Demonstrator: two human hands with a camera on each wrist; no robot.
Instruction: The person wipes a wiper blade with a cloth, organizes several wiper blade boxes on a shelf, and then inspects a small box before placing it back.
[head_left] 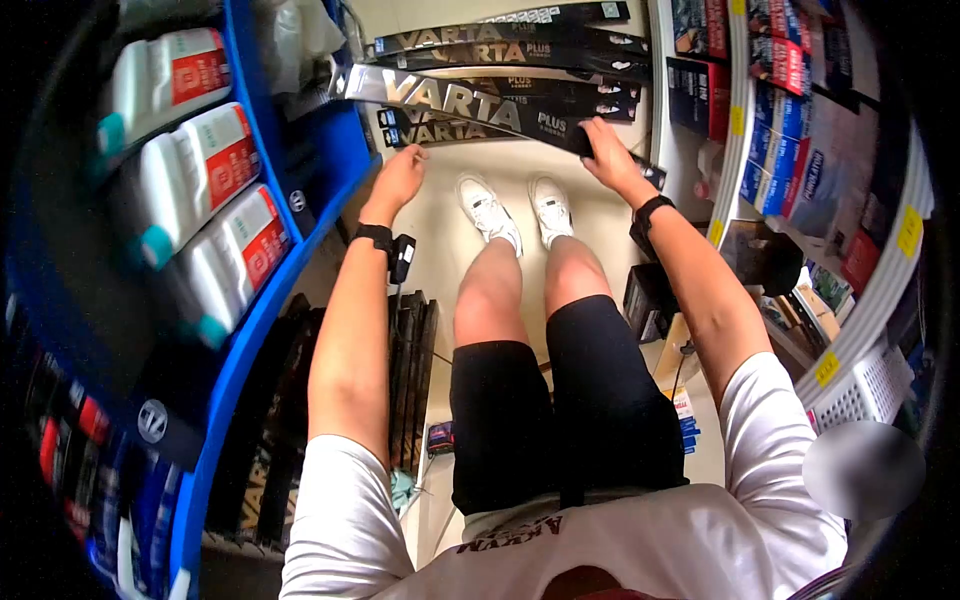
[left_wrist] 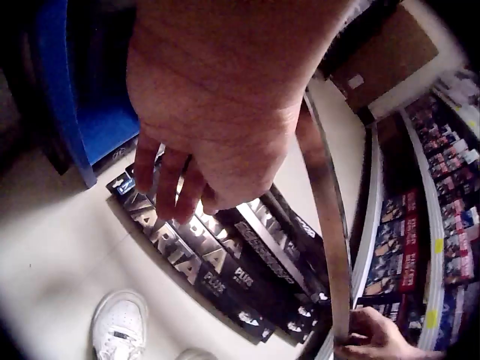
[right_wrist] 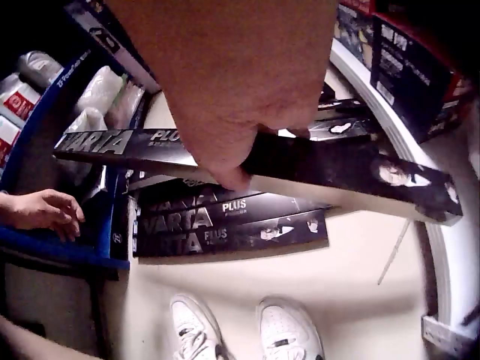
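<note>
A long, narrow black box lettered VARTA PLUS (head_left: 455, 102) slants across the head view, raised over similar boxes (head_left: 430, 130) that lie on the floor. My right hand (head_left: 615, 160) grips it near its right end; in the right wrist view the thumb of that hand (right_wrist: 232, 112) lies along its near side. My left hand (head_left: 400, 180) is off the box, below its left part, fingers loosely bent and holding nothing. In the left wrist view the left hand (left_wrist: 217, 112) hangs above the floor boxes (left_wrist: 180, 255), fingers apart.
Blue shelving (head_left: 262, 345) with white bottles (head_left: 200, 165) stands on the left. Shelves with a white edge (head_left: 770, 130) and packed goods stand on the right. More dark boxes (head_left: 410, 375) stand beside my left leg. White shoes (head_left: 487, 210) are on the floor below the boxes.
</note>
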